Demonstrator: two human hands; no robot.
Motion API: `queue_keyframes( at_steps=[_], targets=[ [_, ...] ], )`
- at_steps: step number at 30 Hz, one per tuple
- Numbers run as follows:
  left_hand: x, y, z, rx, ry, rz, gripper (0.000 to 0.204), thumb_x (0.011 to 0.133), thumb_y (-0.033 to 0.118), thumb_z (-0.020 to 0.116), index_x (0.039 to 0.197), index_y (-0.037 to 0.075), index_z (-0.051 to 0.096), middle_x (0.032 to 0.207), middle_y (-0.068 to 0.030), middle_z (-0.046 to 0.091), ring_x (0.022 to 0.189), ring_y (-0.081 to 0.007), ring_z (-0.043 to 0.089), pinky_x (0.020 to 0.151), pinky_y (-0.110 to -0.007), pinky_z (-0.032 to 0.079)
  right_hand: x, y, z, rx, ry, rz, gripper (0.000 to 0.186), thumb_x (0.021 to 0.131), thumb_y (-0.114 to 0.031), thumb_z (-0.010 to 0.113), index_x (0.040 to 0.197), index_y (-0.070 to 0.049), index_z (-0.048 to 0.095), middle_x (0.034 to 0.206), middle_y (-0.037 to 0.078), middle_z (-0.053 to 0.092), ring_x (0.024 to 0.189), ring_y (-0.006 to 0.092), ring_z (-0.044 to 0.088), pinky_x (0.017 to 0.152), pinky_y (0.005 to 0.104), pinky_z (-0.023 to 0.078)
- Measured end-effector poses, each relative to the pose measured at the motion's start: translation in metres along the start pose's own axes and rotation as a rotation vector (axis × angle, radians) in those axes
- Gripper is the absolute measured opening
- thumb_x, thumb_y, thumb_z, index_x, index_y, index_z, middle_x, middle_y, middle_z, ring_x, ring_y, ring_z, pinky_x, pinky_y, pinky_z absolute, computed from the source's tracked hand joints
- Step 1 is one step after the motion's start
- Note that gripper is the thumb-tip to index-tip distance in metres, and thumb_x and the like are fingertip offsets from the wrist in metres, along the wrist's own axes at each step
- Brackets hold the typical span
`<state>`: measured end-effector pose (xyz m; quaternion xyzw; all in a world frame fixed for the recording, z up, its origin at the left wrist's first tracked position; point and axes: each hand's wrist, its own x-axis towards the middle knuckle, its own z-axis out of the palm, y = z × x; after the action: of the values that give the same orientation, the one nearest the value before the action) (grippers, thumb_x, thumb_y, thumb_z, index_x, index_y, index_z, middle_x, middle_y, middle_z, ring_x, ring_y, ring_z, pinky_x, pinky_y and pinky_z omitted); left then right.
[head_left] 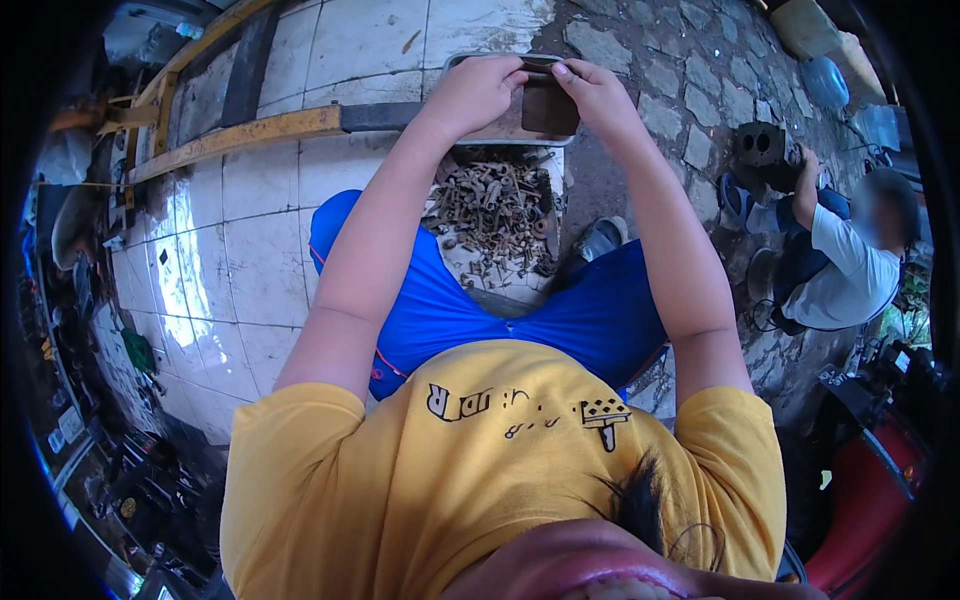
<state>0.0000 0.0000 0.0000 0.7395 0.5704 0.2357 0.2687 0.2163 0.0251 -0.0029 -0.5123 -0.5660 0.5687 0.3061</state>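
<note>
Two-handed step, judged: handling the dark piece (pixel 550 112); next move would call for an even grip. Left hand (pixel 476 92) and right hand (pixel 600 98) pinch its far edge, fingers nearly closed, contact partly hidden. Piece at the tray's (pixel 510 142) right side, inside or above unclear; loose hardware (pixel 490 205) nearer.

Printed matter, yellow shirt (pixel 470 480), on the wearer's side of the left-hand grip (pixel 478 95) and right-hand grip (pixel 597 92): bold dark lettering (pixel 460 403), inverted in this view, toward the left-hand side; checkered dark emblem (pixel 607 412) toward the right-hand side; smaller characters between, only partly legible.
</note>
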Motion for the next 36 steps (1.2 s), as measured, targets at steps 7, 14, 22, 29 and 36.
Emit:
queue_keyframes(
  at_steps=[7, 14, 22, 29, 36],
  targets=[
    [-0.004, 0.004, 0.000, -0.039, 0.042, -0.007, 0.022, 0.103, 0.026, 0.059, 0.111, 0.010, 0.073, 0.105, -0.0167, 0.074, 0.103, -0.0401, 0.069, 0.087, -0.049, 0.054, -0.015, -0.014, 0.005, -0.002, 0.040, -0.048, 0.037, 0.109, -0.033, 0.061, 0.121, 0.000, 0.072, 0.101, 0.002, 0.074, 0.094, 0.0101, 0.062, 0.087, 0.0295, 0.049],
    [-0.003, -0.015, 0.011, -0.006, 0.142, 0.101, 0.023, 0.102, 0.022, 0.061, 0.117, 0.008, 0.071, 0.107, -0.0199, 0.073, 0.101, -0.0420, 0.069, 0.085, -0.048, 0.054, -0.005, -0.007, 0.009, 0.061, 0.065, -0.100, 0.036, 0.109, -0.033, 0.061, 0.120, -0.001, 0.073, 0.099, 0.001, 0.072, 0.090, 0.0093, 0.060, 0.083, 0.0270, 0.047],
    [-0.003, -0.003, 0.003, 0.032, 0.111, 0.038, 0.023, 0.102, 0.023, 0.060, 0.115, 0.009, 0.072, 0.106, -0.0182, 0.074, 0.102, -0.0424, 0.068, 0.084, -0.049, 0.054, -0.010, -0.015, 0.006, 0.088, 0.068, -0.019, 0.038, 0.109, -0.034, 0.061, 0.123, -0.002, 0.074, 0.100, 0.001, 0.072, 0.090, 0.0096, 0.060, 0.084, 0.0277, 0.048],
    [-0.003, 0.005, 0.001, 0.042, 0.124, 0.038, 0.023, 0.103, 0.025, 0.059, 0.114, 0.007, 0.069, 0.104, -0.0199, 0.072, 0.100, -0.0444, 0.067, 0.084, -0.051, 0.053, -0.004, -0.008, -0.001, 0.147, 0.060, -0.163, 0.041, 0.109, -0.038, 0.061, 0.124, -0.002, 0.072, 0.096, 0.001, 0.071, 0.084, 0.0099, 0.060, 0.079, 0.0278, 0.049],
    [-0.002, 0.006, -0.005, 0.080, 0.064, 0.034, 0.025, 0.106, 0.026, 0.055, 0.114, 0.006, 0.066, 0.102, -0.0220, 0.072, 0.098, -0.0459, 0.066, 0.081, -0.050, 0.052, 0.003, 0.004, 0.003, -0.083, 0.053, -0.177, 0.037, 0.109, -0.036, 0.060, 0.119, -0.003, 0.073, 0.081, 0.001, 0.068, 0.075, 0.0104, 0.057, 0.071, 0.0318, 0.048]
  ],
)
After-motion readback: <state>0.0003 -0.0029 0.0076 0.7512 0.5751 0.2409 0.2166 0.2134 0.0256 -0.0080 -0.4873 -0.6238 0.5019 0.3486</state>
